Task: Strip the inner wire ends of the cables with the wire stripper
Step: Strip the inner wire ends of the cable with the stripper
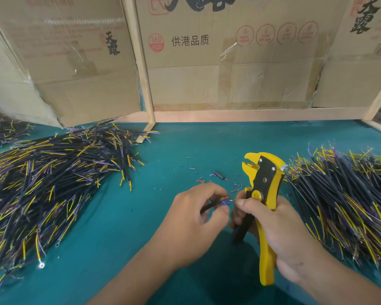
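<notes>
My right hand (273, 230) grips the handles of a yellow and black wire stripper (264, 186), held upright with its jaws pointing up and left. My left hand (198, 216) pinches a short black cable (209, 205) near its end, where blue and reddish inner wires (226, 201) stick out toward my right thumb. The wire ends sit just left of the stripper's lower body, not in its jaws. A large heap of black cables with yellow and purple inner wires (42, 190) lies at the left. A second heap of cables (343, 194) lies at the right.
The teal table mat (185, 150) carries scattered bits of stripped insulation (207, 175) in front of my hands. Cardboard boxes (229, 51) in a wooden frame (150, 115) wall off the back. Another cable pile (2, 126) lies far left.
</notes>
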`<state>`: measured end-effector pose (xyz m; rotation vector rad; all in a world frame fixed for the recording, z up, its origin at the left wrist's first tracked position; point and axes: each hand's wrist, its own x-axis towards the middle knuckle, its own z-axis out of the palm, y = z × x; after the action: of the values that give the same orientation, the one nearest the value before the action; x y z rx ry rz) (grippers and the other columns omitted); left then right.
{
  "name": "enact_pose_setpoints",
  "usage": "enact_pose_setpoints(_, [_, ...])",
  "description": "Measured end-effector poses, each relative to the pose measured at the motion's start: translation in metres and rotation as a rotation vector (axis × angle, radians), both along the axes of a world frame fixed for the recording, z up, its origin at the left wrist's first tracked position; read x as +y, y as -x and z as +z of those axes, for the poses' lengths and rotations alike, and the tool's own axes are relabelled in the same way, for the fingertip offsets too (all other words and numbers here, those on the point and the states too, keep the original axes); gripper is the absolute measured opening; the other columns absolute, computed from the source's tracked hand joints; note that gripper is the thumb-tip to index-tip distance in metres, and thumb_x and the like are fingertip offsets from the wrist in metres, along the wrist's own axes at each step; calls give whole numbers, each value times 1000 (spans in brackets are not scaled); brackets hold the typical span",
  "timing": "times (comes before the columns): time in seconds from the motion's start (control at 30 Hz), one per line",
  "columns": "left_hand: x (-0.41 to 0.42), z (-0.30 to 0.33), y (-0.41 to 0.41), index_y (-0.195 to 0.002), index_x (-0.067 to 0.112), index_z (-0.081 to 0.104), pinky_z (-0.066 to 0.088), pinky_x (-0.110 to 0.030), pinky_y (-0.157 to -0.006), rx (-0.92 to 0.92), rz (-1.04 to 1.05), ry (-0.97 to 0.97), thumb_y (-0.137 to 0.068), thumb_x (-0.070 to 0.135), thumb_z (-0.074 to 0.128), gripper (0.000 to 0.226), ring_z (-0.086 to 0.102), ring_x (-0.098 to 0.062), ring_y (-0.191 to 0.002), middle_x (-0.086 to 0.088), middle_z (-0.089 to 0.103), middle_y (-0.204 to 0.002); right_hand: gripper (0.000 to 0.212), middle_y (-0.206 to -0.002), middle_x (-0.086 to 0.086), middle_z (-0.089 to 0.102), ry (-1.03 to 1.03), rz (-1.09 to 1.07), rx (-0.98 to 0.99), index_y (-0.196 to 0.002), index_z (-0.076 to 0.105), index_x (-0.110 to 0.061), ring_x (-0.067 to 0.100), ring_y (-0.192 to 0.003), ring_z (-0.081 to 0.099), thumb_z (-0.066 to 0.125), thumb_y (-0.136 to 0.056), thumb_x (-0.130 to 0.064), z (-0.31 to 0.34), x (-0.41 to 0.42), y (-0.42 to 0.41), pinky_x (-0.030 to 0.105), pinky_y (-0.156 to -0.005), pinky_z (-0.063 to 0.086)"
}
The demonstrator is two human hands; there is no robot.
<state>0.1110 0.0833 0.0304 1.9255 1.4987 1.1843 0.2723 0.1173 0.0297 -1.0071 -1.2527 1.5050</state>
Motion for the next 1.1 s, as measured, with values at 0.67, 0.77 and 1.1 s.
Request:
enact_pose_setpoints(0.67, [3, 9, 21, -95, 29, 78, 34, -9, -90, 210, 54, -93, -78, 33, 83, 19, 52, -1, -103, 20, 57, -109, 30, -63, 9, 55, 26, 40, 49, -66, 69, -19, 23, -61, 56, 59, -89, -3, -1, 5, -1, 49, -73, 56])
enact_pose_setpoints(0.77, [3, 9, 20, -91, 23, 77, 36, -7, -88, 211, 37, -157, -78, 32, 82, 16, 57, 2, -100, 17, 71, -100, 30, -62, 9, 54, 28, 36, 48, -66, 69, -18, 22, -60, 55, 59, -89, -3, -1, 5, -1, 54, -76, 56])
enact_pose_setpoints(1.1, [4, 5, 21, -77, 41, 74, 50, -22, -77, -136, 71, 38, -79, 29, 82, 13, 67, -6, -77, 19, 74, -80, 26, -62, 8, 56, 25, 75, 39, -68, 72, -20, 23, -61, 57, 63, -88, -6, -1, 2, -2, 37, -66, 57])
